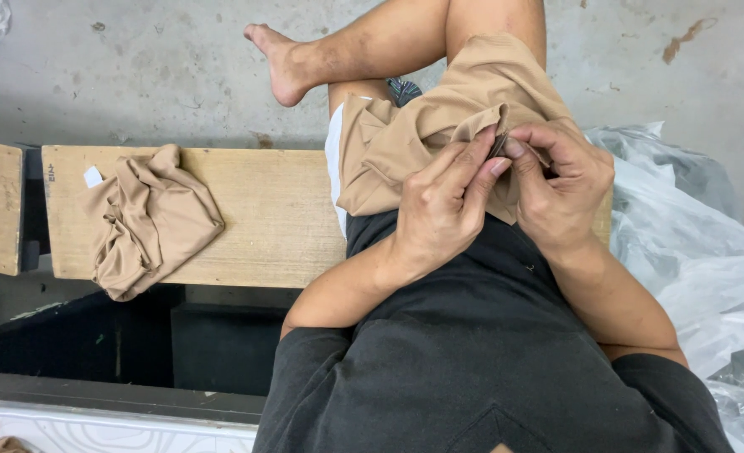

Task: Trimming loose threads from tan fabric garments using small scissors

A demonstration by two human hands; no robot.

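- Your left hand (443, 210) and right hand (556, 189) meet, fingertips pinching a fold of the tan cloth (439, 126) on your lap.
- Another crumpled tan piece (150, 218) lies on the wooden bench (271, 218).

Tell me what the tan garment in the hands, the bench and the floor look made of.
Tan garment: thin woven cloth, slight sheen, soft folds; likely synthetic or a blend. The left hand and right hand pinch its edge. Bench: bare unfinished wood, visible grain. Floor: grey concrete, matte, stained. Bundle on the bench looks like the same cloth.
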